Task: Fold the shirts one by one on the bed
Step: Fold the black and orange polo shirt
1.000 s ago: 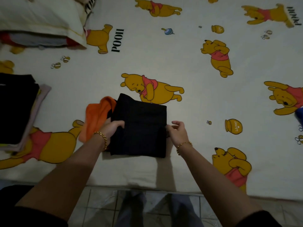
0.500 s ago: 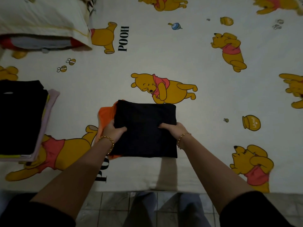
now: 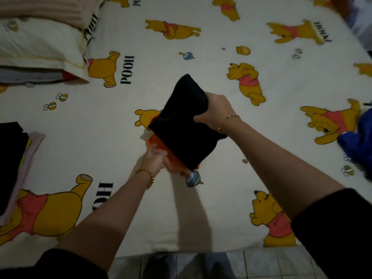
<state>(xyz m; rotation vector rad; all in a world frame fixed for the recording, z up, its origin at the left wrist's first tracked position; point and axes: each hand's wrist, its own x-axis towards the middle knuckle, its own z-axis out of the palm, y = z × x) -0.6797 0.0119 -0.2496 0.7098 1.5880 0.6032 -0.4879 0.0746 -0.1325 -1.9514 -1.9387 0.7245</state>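
The right hand (image 3: pixel 216 109) gripped the folded black shirt (image 3: pixel 181 133) by 1 edge, holding it tilted above the bed (image 3: pixel 141 93). The left hand (image 3: pixel 155 158) pinched orange fabric (image 3: pixel 154 142) under it.

We see a black shirt (image 3: pixel 181 125), folded into a compact rectangle, held above the bed (image 3: pixel 141 93) and tilted, its far corner highest. The right hand (image 3: pixel 217 109) grips its right edge; the left hand (image 3: pixel 155 158) pinches the orange cloth (image 3: pixel 159 146) showing beneath its lower-left edge. A stack of folded shirts (image 3: pixel 12 158) lies at the bed's left edge, and a crumpled blue garment (image 3: pixel 354 143) at the right.
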